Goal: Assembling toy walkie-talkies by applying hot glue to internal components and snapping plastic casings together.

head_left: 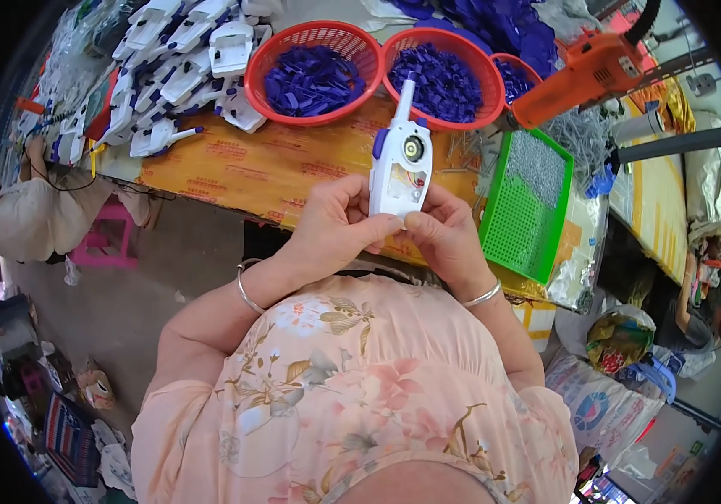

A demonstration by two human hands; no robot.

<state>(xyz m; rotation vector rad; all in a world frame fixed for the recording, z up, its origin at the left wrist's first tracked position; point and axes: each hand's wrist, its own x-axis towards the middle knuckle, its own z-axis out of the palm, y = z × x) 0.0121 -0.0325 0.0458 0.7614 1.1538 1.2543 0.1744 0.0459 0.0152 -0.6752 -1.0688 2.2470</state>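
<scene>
Both hands hold a white toy walkie-talkie upright above the table's near edge, its stubby antenna pointing away from me. It has blue-purple side buttons, a round speaker and an opening where wires show. My left hand is closed around the lower left side, thumb across the bottom. My right hand grips the lower right corner, with its thumb tip close to the left one. The fingers behind the walkie-talkie are hidden. Just beyond it stand two red baskets, one on the left and one on the right, with small blue-purple plastic parts.
Piled white walkie-talkie housings cover the table's far left. On the right are a green tray of small screws and an orange power screwdriver hanging over it. Another person sits at the left, near a pink stool.
</scene>
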